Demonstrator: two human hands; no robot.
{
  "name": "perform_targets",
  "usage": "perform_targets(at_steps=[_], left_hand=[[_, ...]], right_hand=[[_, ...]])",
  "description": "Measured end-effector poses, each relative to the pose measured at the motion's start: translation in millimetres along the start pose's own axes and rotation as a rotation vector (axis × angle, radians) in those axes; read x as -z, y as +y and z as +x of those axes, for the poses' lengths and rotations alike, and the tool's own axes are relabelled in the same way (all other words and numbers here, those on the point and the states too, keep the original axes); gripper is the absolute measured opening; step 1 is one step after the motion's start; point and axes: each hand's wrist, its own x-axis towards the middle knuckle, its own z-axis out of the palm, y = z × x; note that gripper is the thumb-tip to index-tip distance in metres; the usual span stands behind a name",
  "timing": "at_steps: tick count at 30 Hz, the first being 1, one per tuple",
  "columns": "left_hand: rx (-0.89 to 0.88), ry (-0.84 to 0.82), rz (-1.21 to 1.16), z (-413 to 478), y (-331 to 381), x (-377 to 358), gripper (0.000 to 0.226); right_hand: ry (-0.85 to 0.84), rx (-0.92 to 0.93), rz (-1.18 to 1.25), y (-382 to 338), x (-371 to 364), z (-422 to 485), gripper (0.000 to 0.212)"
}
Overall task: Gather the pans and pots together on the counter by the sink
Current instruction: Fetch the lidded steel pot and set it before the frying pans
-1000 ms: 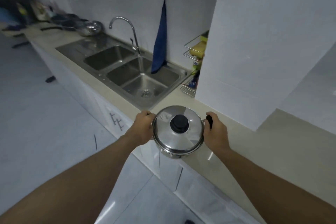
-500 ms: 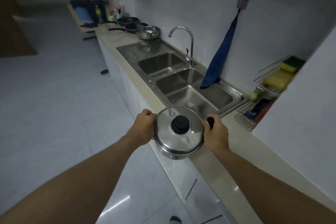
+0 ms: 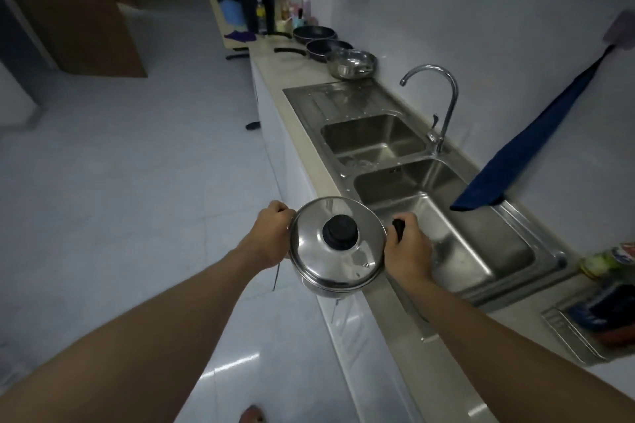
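Lidded steel pot | held above sink front edge | left hand, right hand fingers closed on side handles | rigid, slick, lid loose: keep level
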Motion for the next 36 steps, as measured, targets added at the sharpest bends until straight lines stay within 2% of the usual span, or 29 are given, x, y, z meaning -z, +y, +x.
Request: perform_targets(at_steps=[4,10,21,36], left_hand=[[-0.005,-0.015,0.056,29.7,-32.6,20.4,0.035],[-0.033,0.009,0.036,94.9,-99.5,68.0,0.028],[-0.028,0.025,0.083,189.1,-188.3,120.2,0.031],[0.007,0.019,0.186,394.4,-269.0,156.7,0.033]], right_hand=[[0.02,0.006,-0.005,-23.7,-38.6,27.4,0.012],[0.022,-0.013,0.024,-83.6,-108.5,70.4,0.014],[-0.004,0.016,0.058,-154.3,-198.4,142.7,0.012],[-0.09,0.046,0.048,-200.5,-320.9,349.1,0.013]])
